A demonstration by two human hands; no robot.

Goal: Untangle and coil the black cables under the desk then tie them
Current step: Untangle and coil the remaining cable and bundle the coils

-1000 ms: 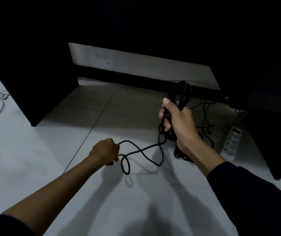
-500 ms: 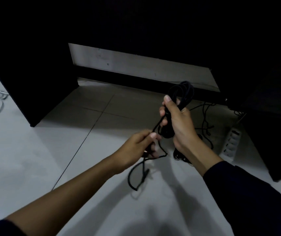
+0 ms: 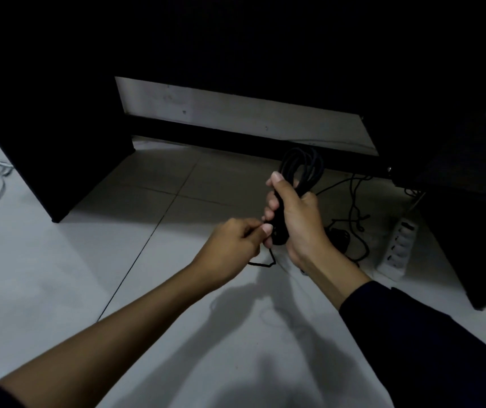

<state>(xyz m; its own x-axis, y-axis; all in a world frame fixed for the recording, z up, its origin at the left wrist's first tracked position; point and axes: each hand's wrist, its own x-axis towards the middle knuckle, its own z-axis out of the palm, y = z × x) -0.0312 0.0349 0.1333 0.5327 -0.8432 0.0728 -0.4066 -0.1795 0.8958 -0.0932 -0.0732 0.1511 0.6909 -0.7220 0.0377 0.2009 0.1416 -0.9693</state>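
the right hand (image 3: 297,222) grips a black cable coil (image 3: 302,166) while the left hand (image 3: 232,245) pinches its loose tail (image 3: 260,264), likely ready for wrapping and tying.

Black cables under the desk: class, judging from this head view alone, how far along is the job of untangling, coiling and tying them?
Done: one cable is gathered into a coil, gripped by the right hand. In hand: the left hand pinches the loose tail beside the coil's base, apparently to wrap it. Left: no tie is visible yet, and tangled cables lie on the floor beside the white power strip.
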